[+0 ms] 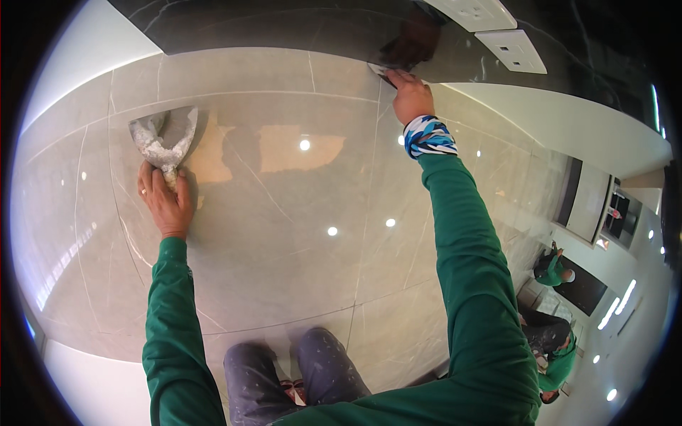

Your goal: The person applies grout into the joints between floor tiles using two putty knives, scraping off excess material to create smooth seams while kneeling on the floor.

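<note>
My left hand (168, 204) is closed round the handle of a wide putty knife (168, 139). Its flared metal blade points away from me and is smeared with white paste, which also crusts the neck. Farther off, my right hand (413, 101) reaches to the seam where the glossy beige tiles (284, 184) meet a dark marbled panel (320, 32). Pinched in its fingers is a small flat pale-edged tool (382, 73), pressed at that seam; most of it is hidden by the fingers. A blue, black and white patterned band (429, 136) wraps the right wrist.
White socket plates (511, 51) sit on the dark panel at the upper right. My knees (323, 358) are bent at the bottom. At the far right, two other people in green tops (550, 270) are by dark and white fittings. Ceiling lights reflect in the tiles.
</note>
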The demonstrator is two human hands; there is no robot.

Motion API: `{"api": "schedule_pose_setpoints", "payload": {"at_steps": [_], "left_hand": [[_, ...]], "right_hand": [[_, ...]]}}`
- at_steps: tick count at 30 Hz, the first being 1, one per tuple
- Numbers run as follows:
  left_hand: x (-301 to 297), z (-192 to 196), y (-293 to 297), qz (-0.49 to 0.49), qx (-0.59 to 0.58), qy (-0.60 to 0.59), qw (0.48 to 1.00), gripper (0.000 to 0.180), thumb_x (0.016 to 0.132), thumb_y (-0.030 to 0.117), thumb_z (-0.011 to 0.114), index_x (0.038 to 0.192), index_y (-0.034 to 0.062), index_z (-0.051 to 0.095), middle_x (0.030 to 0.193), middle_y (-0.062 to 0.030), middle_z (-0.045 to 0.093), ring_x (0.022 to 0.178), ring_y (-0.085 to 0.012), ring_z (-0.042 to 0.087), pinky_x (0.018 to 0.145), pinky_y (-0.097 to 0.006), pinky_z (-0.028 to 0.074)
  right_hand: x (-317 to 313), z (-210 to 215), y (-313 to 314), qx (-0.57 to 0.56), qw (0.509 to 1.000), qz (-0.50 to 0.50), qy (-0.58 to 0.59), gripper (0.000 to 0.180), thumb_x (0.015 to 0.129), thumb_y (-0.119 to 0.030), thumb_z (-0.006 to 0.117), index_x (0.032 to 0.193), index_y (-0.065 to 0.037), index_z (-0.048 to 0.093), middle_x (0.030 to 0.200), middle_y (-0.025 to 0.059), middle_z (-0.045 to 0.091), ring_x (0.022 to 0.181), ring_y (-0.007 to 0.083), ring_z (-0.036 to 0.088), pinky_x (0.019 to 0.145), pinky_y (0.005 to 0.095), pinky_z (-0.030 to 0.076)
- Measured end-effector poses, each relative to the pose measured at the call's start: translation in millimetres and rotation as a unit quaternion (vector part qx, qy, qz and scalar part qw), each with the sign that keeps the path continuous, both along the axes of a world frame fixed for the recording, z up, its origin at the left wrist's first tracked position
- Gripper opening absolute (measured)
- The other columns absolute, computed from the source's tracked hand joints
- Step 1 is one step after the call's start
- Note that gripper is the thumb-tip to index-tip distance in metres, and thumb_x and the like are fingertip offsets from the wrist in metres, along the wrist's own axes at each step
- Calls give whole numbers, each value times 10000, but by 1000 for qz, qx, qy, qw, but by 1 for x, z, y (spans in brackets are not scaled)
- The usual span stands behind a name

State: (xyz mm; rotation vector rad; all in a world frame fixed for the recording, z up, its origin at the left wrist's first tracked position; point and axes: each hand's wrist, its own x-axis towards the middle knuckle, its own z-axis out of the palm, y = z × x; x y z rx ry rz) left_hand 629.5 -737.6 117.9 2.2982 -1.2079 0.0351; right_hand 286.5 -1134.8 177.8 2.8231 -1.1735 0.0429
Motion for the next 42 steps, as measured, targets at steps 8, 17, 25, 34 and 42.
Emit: {"api": "schedule_pose_setpoints", "payload": {"at_steps": [8, 17, 25, 34, 42], "left_hand": [[0, 1, 5, -1, 8, -1, 1000, 354, 949, 234, 634, 1161, -46, 586, 1425, -256, 521, 1270, -470, 477, 1079, -526, 353], [1, 1, 2, 1, -2, 11, 1000, 340, 939, 250, 662, 1108, -36, 587, 1437, -237, 506, 1304, -469, 448, 1107, -529, 328], [2, -3, 3, 3, -7, 16, 1000, 345, 933, 265, 660, 1088, -35, 586, 1418, -236, 513, 1301, -465, 454, 1108, -538, 328], [1, 1, 3, 11, 3, 24, 1000, 348, 930, 286, 666, 1071, -23, 592, 1423, -222, 516, 1343, -429, 441, 1148, -526, 291], [4, 1, 6, 14, 2, 17, 1000, 353, 925, 296, 670, 1068, -20, 600, 1425, -214, 519, 1352, -419, 438, 1151, -524, 289]], "right_hand": [[-2, 30, -21, 137, 987, -26, 79, 561, 852, 40, 529, 1349, -180, 668, 1367, 103, 663, 1188, 338, 651, 1041, 451, 510], [-1, -5, 5, 24, 996, -16, 83, 514, 895, -21, 548, 1382, -174, 611, 1373, 73, 643, 1197, 340, 633, 1009, 481, 523], [-19, 0, 7, -18, 990, 5, 140, 520, 920, -41, 539, 1419, -181, 572, 1399, 55, 610, 1249, 318, 599, 1004, 502, 519], [-21, 25, 5, 141, 971, -174, 79, 414, 865, -103, 507, 1225, -79, 711, 1185, 257, 703, 1087, 472, 669, 1009, 485, 523], [50, 14, 14, 185, 946, -248, 96, 355, 865, -209, 550, 1053, 25, 741, 1171, 298, 692, 1120, 460, 660, 1019, 479, 513]]}}
